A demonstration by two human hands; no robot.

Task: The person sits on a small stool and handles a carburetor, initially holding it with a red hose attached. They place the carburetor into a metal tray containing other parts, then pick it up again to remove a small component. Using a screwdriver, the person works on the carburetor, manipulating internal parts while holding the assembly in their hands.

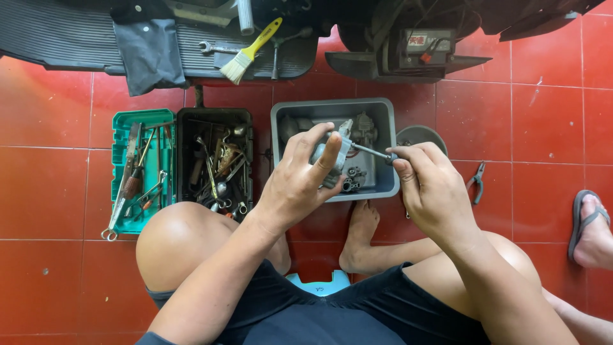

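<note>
My left hand (299, 182) grips a small grey metal engine part (338, 152) and holds it above a grey plastic tub (383, 115). My right hand (429, 185) is closed around the dark handle of a screwdriver (372, 152), whose thin shaft points left into the part. More small metal parts lie in the tub (352, 180), partly hidden by my hands.
A black toolbox (215, 166) full of wrenches and a green tray (140, 172) of tools sit to the left on the red tiled floor. Pliers (476, 182) lie to the right. A paintbrush (251, 51) rests on a black ribbed panel. Another person's sandalled foot (590, 230) is at the right edge.
</note>
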